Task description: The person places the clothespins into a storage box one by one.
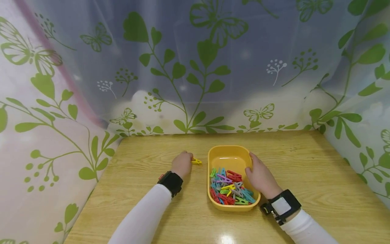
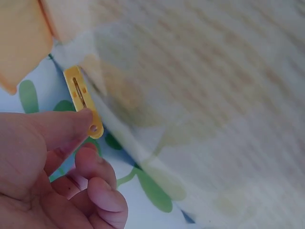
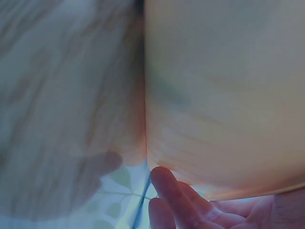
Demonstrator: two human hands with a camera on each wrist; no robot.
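My left hand (image 1: 182, 164) pinches a yellow clothespin (image 1: 196, 161) between thumb and finger, just left of the plastic basket. In the left wrist view the clothespin (image 2: 80, 98) sticks out past the thumb, its metal spring showing. A yellow-orange basket (image 1: 233, 149) stands on the table with its far part bare inside. Clothespins (image 1: 226, 188) in red, blue, green, grey, purple and yellow are heaped in its near part. My right hand (image 1: 262, 176) grips the basket's right rim, thumb on the inner side. Its fingers (image 3: 164, 183) lie along the outer wall in the right wrist view.
The wood-grain table (image 1: 317, 189) stretches around the basket on all sides. A patterned curtain (image 1: 170, 67) with green leaves and butterflies hangs along the table's back edge and both sides.
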